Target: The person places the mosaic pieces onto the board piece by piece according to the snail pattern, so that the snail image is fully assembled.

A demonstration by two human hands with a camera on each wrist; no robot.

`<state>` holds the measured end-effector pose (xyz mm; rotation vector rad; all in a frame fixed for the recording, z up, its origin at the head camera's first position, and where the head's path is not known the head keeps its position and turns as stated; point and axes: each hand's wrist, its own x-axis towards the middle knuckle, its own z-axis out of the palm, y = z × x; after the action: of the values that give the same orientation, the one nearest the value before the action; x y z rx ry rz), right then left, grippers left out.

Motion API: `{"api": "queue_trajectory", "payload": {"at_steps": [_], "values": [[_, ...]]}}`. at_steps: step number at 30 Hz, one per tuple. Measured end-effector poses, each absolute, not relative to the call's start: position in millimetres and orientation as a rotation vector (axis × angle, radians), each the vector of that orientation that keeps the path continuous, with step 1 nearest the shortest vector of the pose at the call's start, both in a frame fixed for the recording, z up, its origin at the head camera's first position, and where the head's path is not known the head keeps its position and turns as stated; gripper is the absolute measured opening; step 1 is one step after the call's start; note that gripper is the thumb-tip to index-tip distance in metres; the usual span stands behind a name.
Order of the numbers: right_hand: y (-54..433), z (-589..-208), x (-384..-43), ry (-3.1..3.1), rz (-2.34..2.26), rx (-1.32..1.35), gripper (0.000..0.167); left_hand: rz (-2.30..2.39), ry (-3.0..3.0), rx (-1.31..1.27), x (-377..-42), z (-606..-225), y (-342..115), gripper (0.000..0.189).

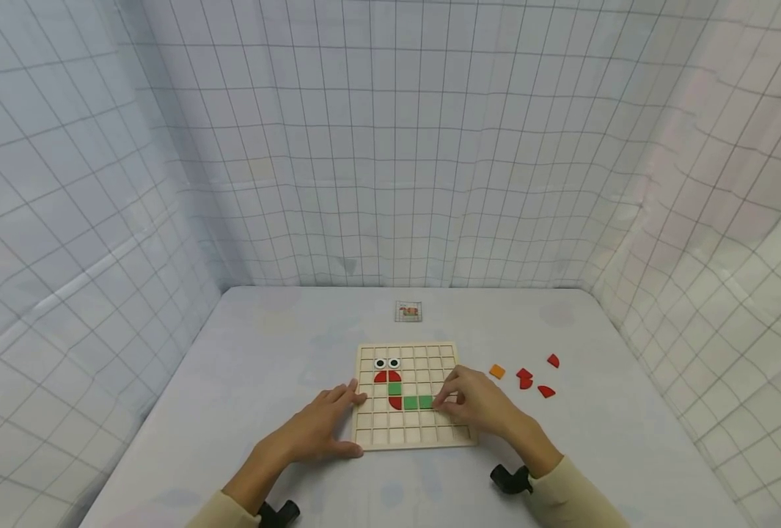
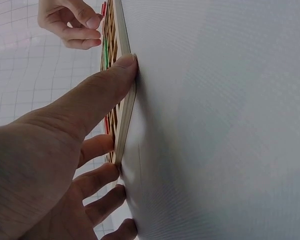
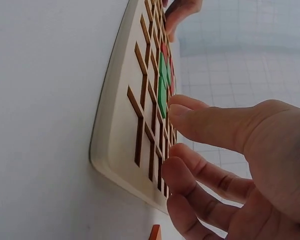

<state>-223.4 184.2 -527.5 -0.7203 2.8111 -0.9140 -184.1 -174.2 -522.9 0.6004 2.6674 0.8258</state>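
A pale wooden grid board (image 1: pixel 380 438) lies on the table. In its cells sit two round eye tiles (image 1: pixel 394 363), red quarter-circle tiles (image 1: pixel 395 402) and green square tiles (image 1: pixel 411 402). My left hand (image 1: pixel 324 424) rests at the board's left side, fingers spread and thumb (image 2: pixel 107 80) against the near edge. Over the board's right part is my right hand (image 1: pixel 472 400), thumb and index tips drawn together beside the rightmost green square tile (image 3: pixel 163 97). That tile appears to lie in its cell; whether the tips pinch it is unclear. The other right fingers bend loosely.
Right of the board lie an orange square tile (image 1: pixel 497 371) and several red quarter-circle tiles (image 1: pixel 545 391). Behind the board is a small picture card (image 1: pixel 408 312). White grid-patterned sheets (image 1: pixel 390 147) stand around the table at the back and sides.
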Motion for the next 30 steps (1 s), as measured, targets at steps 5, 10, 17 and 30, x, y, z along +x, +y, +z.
{"api": "queue_trajectory", "payload": {"at_steps": [5, 10, 17, 30], "values": [[200, -522, -219, 2.820, -0.947, -0.668, 0.007, 0.818, 2.667, 0.598, -184, -523, -175, 0.102], [227, -518, -216, 2.845, -0.952, -0.684, 0.009, 0.802, 2.678, 0.593, -185, -525, -175, 0.102], [279, -519, -209, 2.816, -1.001, -0.664, 0.015, 0.801, 2.673, 0.594, -185, -525, -175, 0.102], [351, -531, -183, 2.618, -1.055, -0.595, 0.035, 0.800, 2.668, 0.590, -185, -524, -175, 0.101]]}}
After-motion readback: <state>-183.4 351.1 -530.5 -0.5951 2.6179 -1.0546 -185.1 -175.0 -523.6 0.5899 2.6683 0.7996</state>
